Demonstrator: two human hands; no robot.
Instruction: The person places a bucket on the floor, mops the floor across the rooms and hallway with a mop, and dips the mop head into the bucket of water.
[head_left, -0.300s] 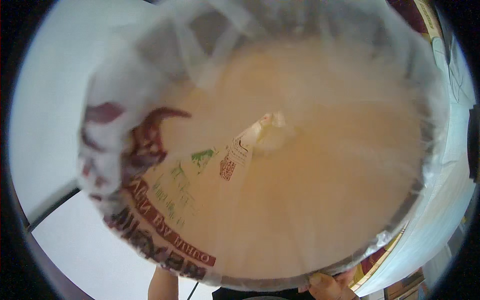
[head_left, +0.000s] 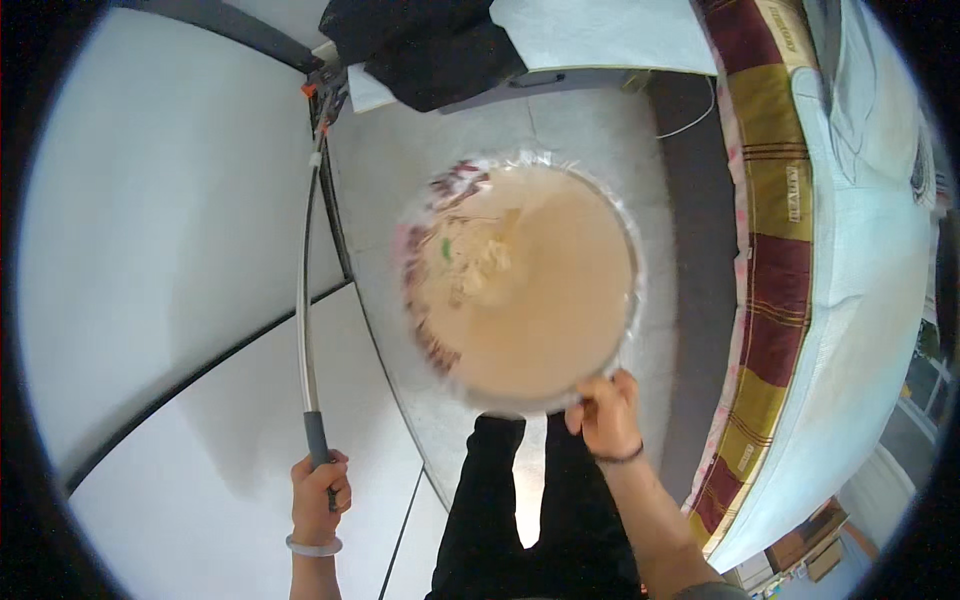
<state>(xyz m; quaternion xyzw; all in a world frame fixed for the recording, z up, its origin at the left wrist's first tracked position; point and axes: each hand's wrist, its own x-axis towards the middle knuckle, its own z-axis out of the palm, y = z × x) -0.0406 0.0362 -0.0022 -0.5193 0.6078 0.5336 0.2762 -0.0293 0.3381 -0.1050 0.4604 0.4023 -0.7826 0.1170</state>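
Observation:
My left hand (head_left: pixel 318 487) is wrapped round the grey grip of a long silver pole (head_left: pixel 306 300). The pole runs away from me to a dark head with orange-red parts, at the far end beside the wall. In my right hand (head_left: pixel 607 408) is the near rim of a round bin (head_left: pixel 570 330), pinched between thumb and fingers. A pale plastic bag with dark red print covers its rim. Inside, the bottom looks beige, and a small yellowish heap lies left of its middle, too blurred to name. The bin is held over the floor in front of my legs.
Pale floor tiles (head_left: pixel 380 150) lie around the bin. A bed (head_left: pixel 775 300) with a plaid red and gold side and pale blue top runs along the right. Far off, black cloth (head_left: pixel 430 45) hangs over white-topped furniture. White panels (head_left: pixel 190 200) stand left; a white cable (head_left: pixel 690 128) lies far right.
The bin has gone from close up, filling most of the view, to lower and farther from me. The pole and both hands now show.

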